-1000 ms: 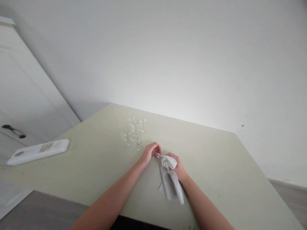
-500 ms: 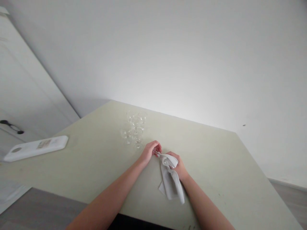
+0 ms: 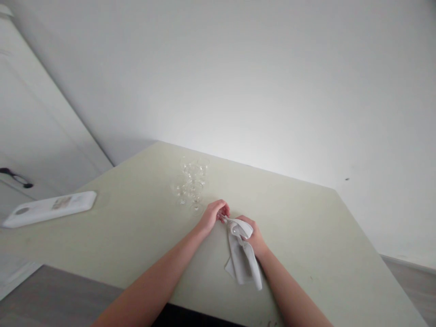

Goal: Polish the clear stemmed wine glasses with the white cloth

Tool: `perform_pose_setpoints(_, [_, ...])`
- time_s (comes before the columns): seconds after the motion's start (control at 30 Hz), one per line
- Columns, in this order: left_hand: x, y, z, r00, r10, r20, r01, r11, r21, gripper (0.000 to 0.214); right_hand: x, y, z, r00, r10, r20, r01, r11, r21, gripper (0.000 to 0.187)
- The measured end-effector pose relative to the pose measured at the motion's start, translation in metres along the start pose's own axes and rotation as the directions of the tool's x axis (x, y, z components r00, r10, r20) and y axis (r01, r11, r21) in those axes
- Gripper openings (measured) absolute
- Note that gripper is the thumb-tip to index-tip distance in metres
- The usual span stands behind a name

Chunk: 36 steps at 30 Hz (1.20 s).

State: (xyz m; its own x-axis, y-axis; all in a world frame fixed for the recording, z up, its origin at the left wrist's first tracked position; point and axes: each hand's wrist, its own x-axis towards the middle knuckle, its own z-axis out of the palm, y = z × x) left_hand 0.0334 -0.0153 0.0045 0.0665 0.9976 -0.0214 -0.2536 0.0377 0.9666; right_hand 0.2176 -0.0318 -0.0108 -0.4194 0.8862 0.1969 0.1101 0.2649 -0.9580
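Note:
My left hand (image 3: 215,214) is closed around the foot end of a clear stemmed glass (image 3: 225,219), its fingers curled and partly hidden. A light grey cloth (image 3: 243,261) wraps the other end of that glass and hangs down toward the table's near side. My right hand (image 3: 252,231) is closed on the cloth from the right, with most of its fingers behind the fabric. Just beyond my left hand, several clear stemmed glasses (image 3: 193,181) stand upright in a close group; their outlines are faint.
The pale greenish table (image 3: 293,204) meets a white wall (image 3: 259,91) at the back. A flat white object with a round dark spot (image 3: 54,209) lies at its left edge. Beyond that stands a white cabinet (image 3: 37,100) with a dark handle (image 3: 16,177).
My hands, the cloth and the held glass look almost the same as before. The whole view has shifted very slightly.

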Motion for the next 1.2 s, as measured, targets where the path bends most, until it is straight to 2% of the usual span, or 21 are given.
perform_pose_setpoints(0.47, [0.0003, 0.0021, 0.0006, 1.0, -0.017, 0.0, 0.017, 1.0, -0.008, 0.037, -0.0009, -0.0011, -0.0001, 1.0, 0.028, 0.011, -0.029, 0.999, 0.018, 0.018])
perform_pose_setpoints(1.2, [-0.0004, 0.0022, 0.0012, 0.999, -0.049, -0.007, 0.049, 0.999, -0.002, 0.036, -0.0007, -0.0013, -0.0019, 1.0, -0.001, 0.018, 0.0, 1.0, 0.026, 0.019])
